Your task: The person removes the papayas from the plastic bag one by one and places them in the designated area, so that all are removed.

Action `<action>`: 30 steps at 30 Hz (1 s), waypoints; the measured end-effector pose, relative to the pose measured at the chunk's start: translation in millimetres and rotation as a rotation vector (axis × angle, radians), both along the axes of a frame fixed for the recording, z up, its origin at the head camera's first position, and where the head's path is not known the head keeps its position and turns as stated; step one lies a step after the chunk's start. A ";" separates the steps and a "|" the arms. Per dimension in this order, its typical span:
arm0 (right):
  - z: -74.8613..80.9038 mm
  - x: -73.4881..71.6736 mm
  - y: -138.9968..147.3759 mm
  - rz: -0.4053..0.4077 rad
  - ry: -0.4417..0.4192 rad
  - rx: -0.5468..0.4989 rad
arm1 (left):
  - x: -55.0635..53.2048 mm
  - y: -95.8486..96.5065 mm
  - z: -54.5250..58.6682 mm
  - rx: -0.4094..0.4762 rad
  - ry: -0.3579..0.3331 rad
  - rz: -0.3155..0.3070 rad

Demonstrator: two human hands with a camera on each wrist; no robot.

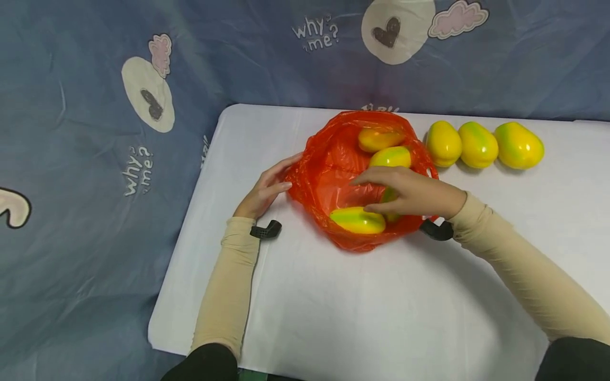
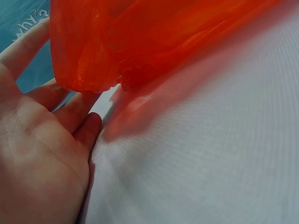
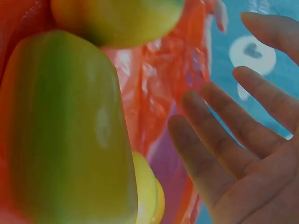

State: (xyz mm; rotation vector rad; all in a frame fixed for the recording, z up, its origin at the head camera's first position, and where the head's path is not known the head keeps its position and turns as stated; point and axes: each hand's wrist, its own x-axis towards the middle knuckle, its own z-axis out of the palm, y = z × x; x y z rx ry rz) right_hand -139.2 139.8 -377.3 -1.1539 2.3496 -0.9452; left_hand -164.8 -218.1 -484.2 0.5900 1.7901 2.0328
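A red plastic bag [image 1: 329,164] lies with its mouth wide and several glossy yellow-green mangoes [image 1: 357,220] inside. My left hand [image 1: 265,189] rests against the bag's left side; in the left wrist view its extended fingers [image 2: 72,112] lie along the red plastic. Over the bag's mouth is my right hand [image 1: 412,193], fingers spread, with no mango in its grasp. It partly covers one mango in the head view. The right wrist view shows a large mango [image 3: 70,130] close by, apart from the extended fingers [image 3: 205,158].
To the right of the bag, three more mangoes [image 1: 478,145] stand in a row near the back of the white table [image 1: 371,307]. Blue printed cloth [image 1: 262,58] hangs behind and to the left of the table. A black wrist device [image 1: 267,229] sits at each wrist.
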 end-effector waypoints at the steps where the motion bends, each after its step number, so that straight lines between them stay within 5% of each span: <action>1: -0.4 0.2 -2.4 0.015 -0.001 0.014 | -0.1 0.0 -0.1 -0.001 0.000 0.001; 13: -10.3 5.1 -27.3 0.163 -0.021 0.112 | 1.0 0.6 -1.3 -0.010 0.000 0.000; 30: -24.7 12.5 -38.9 0.189 -0.016 0.183 | 0.1 0.0 -0.7 -0.013 0.002 0.006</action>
